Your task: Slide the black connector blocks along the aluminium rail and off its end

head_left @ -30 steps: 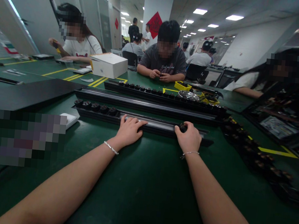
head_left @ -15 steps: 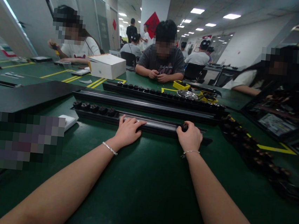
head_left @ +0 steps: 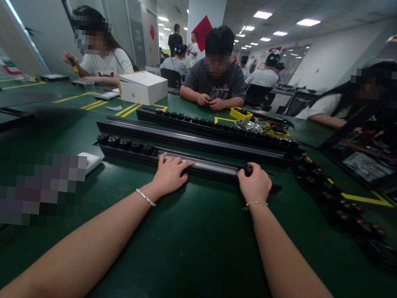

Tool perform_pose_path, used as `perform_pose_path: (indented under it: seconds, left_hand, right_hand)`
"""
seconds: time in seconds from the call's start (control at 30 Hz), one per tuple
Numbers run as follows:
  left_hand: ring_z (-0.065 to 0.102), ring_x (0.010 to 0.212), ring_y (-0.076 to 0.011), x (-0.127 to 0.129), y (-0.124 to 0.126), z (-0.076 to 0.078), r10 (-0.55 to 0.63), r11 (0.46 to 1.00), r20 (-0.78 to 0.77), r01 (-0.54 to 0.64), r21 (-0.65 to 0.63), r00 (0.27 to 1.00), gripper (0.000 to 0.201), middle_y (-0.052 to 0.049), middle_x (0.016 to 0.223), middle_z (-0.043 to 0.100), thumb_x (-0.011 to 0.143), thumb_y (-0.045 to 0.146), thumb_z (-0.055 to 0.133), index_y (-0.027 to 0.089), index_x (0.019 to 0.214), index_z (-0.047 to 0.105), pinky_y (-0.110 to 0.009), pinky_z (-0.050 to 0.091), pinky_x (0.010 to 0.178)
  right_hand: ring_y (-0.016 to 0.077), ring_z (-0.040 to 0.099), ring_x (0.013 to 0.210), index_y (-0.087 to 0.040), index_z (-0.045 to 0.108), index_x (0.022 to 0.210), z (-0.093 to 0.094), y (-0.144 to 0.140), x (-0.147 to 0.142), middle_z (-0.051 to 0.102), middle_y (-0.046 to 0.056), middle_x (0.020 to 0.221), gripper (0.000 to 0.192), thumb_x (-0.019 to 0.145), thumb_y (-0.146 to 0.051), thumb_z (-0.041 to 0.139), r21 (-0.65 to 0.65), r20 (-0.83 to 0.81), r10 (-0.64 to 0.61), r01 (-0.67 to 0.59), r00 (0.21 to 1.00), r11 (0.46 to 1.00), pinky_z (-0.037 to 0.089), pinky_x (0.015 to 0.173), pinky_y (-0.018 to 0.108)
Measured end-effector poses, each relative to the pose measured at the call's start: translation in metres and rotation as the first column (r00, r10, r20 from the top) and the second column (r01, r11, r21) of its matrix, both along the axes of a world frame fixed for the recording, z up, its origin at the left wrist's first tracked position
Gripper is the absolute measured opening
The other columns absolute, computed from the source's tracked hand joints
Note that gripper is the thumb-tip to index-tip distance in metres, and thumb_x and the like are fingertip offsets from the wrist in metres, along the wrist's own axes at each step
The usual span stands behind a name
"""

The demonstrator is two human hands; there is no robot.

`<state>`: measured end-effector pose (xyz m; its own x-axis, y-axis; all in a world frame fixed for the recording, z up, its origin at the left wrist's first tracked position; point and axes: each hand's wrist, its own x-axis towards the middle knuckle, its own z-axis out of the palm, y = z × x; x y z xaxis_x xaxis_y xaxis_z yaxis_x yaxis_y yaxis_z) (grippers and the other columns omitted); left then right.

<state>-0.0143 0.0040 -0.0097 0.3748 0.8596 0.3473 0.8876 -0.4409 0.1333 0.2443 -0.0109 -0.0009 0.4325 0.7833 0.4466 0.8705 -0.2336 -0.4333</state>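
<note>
A long black rail (head_left: 210, 167) with a pale metallic channel lies across the green table in front of me. At its left end sit several round black parts (head_left: 125, 143) in a row. My left hand (head_left: 170, 172) grips the rail near its middle, fingers over the top and thumb on the near side. Toward the right end, my right hand (head_left: 257, 180) is closed around another round black part (head_left: 248, 170) at the channel. The fingers partly hide that part, so its exact kind cannot be made out.
Behind lie another rail (head_left: 192, 136) and one filled with round parts (head_left: 218, 126). A row of dark parts (head_left: 347, 208) runs along the right, beside a black frame. A white box (head_left: 144, 89), a yellow tray (head_left: 240, 113) and a metal dish (head_left: 248, 125) stand farther back. Co-workers sit around the table.
My right hand has shifted slightly right along the rail with the round black part. The large dark panel at the left has moved away leftward. My left hand has stayed in place.
</note>
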Motion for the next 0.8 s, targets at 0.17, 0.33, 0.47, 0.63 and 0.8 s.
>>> perform_pose_path:
  seconds: [0.17,0.33,0.47,0.63,0.8]
  left_hand:
    - [0.051,0.106,-0.0237,0.0,-0.001,0.001,0.003,1.0,0.006,-0.003,-0.015,1.0,0.042,-0.002,0.101,0.061,0.083,0.03,0.048,0.036,0.124,0.053,-0.053,0.014,0.109]
    - [0.052,0.105,-0.0241,0.0,-0.001,0.002,-0.003,1.0,0.013,0.004,-0.015,1.0,0.041,-0.002,0.101,0.061,0.083,0.03,0.047,0.035,0.123,0.054,-0.053,0.013,0.109]
    - [0.052,0.106,-0.0242,0.0,-0.001,0.003,0.001,1.0,0.009,0.0,-0.023,1.0,0.041,-0.002,0.101,0.061,0.083,0.03,0.047,0.036,0.123,0.054,-0.053,0.013,0.109]
    - [0.052,0.105,-0.0242,0.0,-0.001,0.003,-0.001,1.0,0.005,0.001,-0.018,1.0,0.042,-0.003,0.101,0.061,0.083,0.03,0.047,0.035,0.123,0.054,-0.053,0.014,0.109]
    - [0.052,0.105,-0.024,0.0,-0.001,0.003,0.0,1.0,-0.001,0.0,-0.015,1.0,0.042,-0.003,0.1,0.061,0.082,0.029,0.047,0.035,0.124,0.053,-0.053,0.015,0.108]
  right_hand:
    - [0.0249,0.055,0.097,-0.016,0.062,0.108,0.0,-0.001,0.003,0.065,0.011,0.101,0.039,0.077,-0.035,0.049,-0.002,-0.007,-0.012,0.012,1.0,1.0,0.035,0.091,0.038]
    - [0.025,0.054,0.096,-0.016,0.061,0.108,0.001,-0.001,0.003,0.064,0.011,0.1,0.039,0.077,-0.035,0.048,-0.01,-0.012,-0.01,0.01,1.0,1.0,0.035,0.091,0.039]
    - [0.0254,0.054,0.096,-0.016,0.061,0.108,0.001,-0.001,0.003,0.064,0.011,0.1,0.039,0.076,-0.035,0.048,-0.005,-0.015,-0.011,0.011,1.0,1.0,0.035,0.091,0.039]
    - [0.0249,0.054,0.095,-0.016,0.061,0.109,0.001,-0.001,0.007,0.064,0.011,0.098,0.04,0.076,-0.034,0.049,-0.001,-0.009,-0.039,0.039,0.999,0.999,0.035,0.09,0.038]
    - [0.025,0.054,0.095,-0.016,0.061,0.109,0.0,-0.001,0.012,0.064,0.01,0.098,0.04,0.075,-0.033,0.049,-0.002,-0.005,-0.051,0.051,0.999,0.999,0.036,0.089,0.037]
